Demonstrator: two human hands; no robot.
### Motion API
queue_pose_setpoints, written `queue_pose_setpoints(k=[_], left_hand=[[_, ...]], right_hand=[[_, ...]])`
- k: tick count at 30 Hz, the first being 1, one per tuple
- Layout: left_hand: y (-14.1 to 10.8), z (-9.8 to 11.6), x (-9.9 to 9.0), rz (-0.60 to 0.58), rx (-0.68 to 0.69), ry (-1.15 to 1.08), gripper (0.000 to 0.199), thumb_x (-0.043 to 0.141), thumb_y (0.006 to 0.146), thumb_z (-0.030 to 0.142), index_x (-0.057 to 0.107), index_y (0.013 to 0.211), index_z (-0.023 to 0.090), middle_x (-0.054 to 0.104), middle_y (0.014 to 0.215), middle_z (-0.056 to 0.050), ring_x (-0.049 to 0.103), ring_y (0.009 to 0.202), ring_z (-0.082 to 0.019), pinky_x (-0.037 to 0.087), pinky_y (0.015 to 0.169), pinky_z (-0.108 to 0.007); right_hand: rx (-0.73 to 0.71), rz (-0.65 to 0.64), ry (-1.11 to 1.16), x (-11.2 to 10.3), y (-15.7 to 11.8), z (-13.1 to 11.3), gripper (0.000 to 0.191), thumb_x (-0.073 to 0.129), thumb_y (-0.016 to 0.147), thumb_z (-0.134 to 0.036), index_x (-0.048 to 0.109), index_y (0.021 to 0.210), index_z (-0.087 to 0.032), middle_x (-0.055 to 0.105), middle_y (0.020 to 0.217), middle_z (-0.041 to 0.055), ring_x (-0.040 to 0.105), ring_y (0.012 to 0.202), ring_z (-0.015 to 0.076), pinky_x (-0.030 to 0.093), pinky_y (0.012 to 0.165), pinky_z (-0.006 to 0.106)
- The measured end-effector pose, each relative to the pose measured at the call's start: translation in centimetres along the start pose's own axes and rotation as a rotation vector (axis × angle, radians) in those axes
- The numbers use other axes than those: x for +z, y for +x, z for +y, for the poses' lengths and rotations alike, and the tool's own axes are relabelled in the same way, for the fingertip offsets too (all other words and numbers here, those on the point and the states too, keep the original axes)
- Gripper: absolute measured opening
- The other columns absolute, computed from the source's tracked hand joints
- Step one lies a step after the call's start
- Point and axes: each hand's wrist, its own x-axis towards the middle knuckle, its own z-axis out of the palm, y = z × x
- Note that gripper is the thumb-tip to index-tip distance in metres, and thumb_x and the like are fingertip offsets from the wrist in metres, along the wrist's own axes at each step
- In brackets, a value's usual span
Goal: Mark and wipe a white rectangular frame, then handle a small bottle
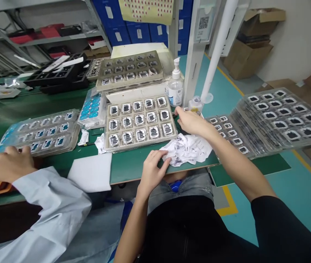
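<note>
My left hand [153, 168] rests at the table's front edge, thumb apart from the fingers, its tips at the left side of a crumpled white cloth [188, 149]. Nothing shows in its grasp. Reaching past the cloth, my right hand [189, 121] is beside the right edge of a clear plastic tray [141, 145]. Its fingers are bent together over a small dark item, mostly hidden, that I cannot name. Several square, silver-rimmed parts with black marks [139, 119] sit in the tray's pockets. Just behind that hand are a pump bottle [175, 89] and a small clear jar [195, 104].
Stacked trays [289, 113] overhang the table's right side. Behind stands a raised tray [130, 69]. To the left are a tray [48, 131], blue-dotted pack [91, 109] and white foam sheet [91, 171]. A co-worker's hand [9, 164] works at far left. A white post [195, 51] rises behind.
</note>
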Motion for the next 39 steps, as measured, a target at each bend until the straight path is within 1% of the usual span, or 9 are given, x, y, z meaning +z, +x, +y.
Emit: queue_pose_setpoints(k=[6, 11, 16, 21, 23, 26, 32, 35, 39], left_hand=[[-0.2, 0.3, 0.2, -0.003, -0.017, 0.002, 0.013, 0.073, 0.120, 0.029, 0.080, 0.130, 0.025, 0.090, 0.120, -0.009, 0.082, 0.110, -0.028, 0.069, 0.097, -0.044], [-0.1, 0.5, 0.2, -0.007, -0.044, -0.013, 0.013, 0.073, 0.119, 0.030, 0.081, 0.128, 0.025, 0.091, 0.120, -0.011, 0.082, 0.111, -0.030, 0.070, 0.096, -0.046], [-0.1, 0.7, 0.0, -0.001, -0.036, -0.018, 0.012, 0.073, 0.120, 0.029, 0.080, 0.128, 0.025, 0.091, 0.121, -0.010, 0.083, 0.113, -0.029, 0.069, 0.097, -0.044], [-0.2, 0.6, 0.1, 0.006, -0.026, -0.019, 0.012, 0.074, 0.119, 0.027, 0.080, 0.129, 0.025, 0.090, 0.121, -0.010, 0.083, 0.111, -0.029, 0.069, 0.096, -0.043], [-0.3, 0.6, 0.3, 0.012, -0.012, -0.011, 0.011, 0.074, 0.119, 0.027, 0.080, 0.129, 0.024, 0.090, 0.121, -0.010, 0.083, 0.112, -0.029, 0.069, 0.096, -0.044], [-0.3, 0.6, 0.5, 0.013, -0.004, 0.005, 0.012, 0.073, 0.120, 0.028, 0.080, 0.129, 0.025, 0.090, 0.120, -0.010, 0.084, 0.112, -0.031, 0.069, 0.096, -0.045], [-0.3, 0.5, 0.4, 0.027, 0.005, -0.007, 0.011, 0.074, 0.119, 0.027, 0.080, 0.128, 0.025, 0.091, 0.120, -0.010, 0.085, 0.111, -0.030, 0.070, 0.095, -0.045], [-0.3, 0.5, 0.3, 0.036, 0.008, -0.017, 0.010, 0.074, 0.119, 0.027, 0.079, 0.128, 0.025, 0.091, 0.119, -0.010, 0.085, 0.110, -0.030, 0.071, 0.094, -0.044], [-0.3, 0.5, 0.6, 0.057, 0.026, -0.013, 0.010, 0.074, 0.119, 0.027, 0.079, 0.128, 0.024, 0.091, 0.117, -0.010, 0.085, 0.108, -0.029, 0.071, 0.093, -0.044]], right_hand=[[0.076, 0.077, 0.028, 2.1, 1.5, -0.1, 0.049, 0.058, 0.111, -0.023, 0.054, 0.159, -0.017, 0.082, 0.131, 0.0293, 0.079, 0.110, 0.0448, 0.062, 0.098, 0.055], [0.065, 0.125, 0.016, 2.7, 2.8, 0.4, 0.045, 0.060, 0.111, -0.025, 0.057, 0.155, -0.019, 0.082, 0.126, 0.0246, 0.077, 0.112, 0.0418, 0.064, 0.098, 0.053], [0.015, 0.183, -0.001, 2.1, 1.5, 0.4, 0.036, 0.056, 0.115, -0.030, 0.063, 0.147, -0.018, 0.082, 0.127, 0.0236, 0.075, 0.111, 0.0411, 0.063, 0.101, 0.057], [0.078, 0.491, -0.101, -0.3, -1.6, 2.6, 0.035, 0.047, 0.122, -0.041, 0.070, 0.137, -0.020, 0.076, 0.137, 0.0230, 0.069, 0.133, 0.0444, 0.058, 0.115, 0.062], [0.103, 0.588, -0.184, -1.5, -1.8, 4.3, 0.040, 0.057, 0.120, -0.050, 0.072, 0.140, -0.019, 0.074, 0.142, 0.0248, 0.061, 0.145, 0.0503, 0.053, 0.122, 0.070], [0.048, 0.553, -0.294, -3.0, -0.5, 6.7, 0.055, 0.071, 0.113, -0.060, 0.074, 0.140, -0.012, 0.078, 0.138, 0.0271, 0.060, 0.146, 0.0568, 0.047, 0.122, 0.082], [-0.019, 0.401, -0.409, -4.5, 2.4, 8.0, 0.056, 0.080, 0.109, -0.068, 0.079, 0.124, -0.014, 0.083, 0.125, 0.0222, 0.062, 0.146, 0.0540, 0.048, 0.124, 0.077], [0.033, 0.505, -0.367, -4.6, 1.7, 8.4, 0.070, 0.076, 0.109, -0.080, 0.077, 0.132, -0.014, 0.079, 0.137, 0.0266, 0.061, 0.148, 0.0554, 0.051, 0.121, 0.077], [0.243, 0.602, -0.268, -3.2, 0.1, 8.8, 0.095, 0.075, 0.101, -0.093, 0.067, 0.148, -0.011, 0.076, 0.139, 0.0323, 0.066, 0.141, 0.0578, 0.059, 0.110, 0.075]])
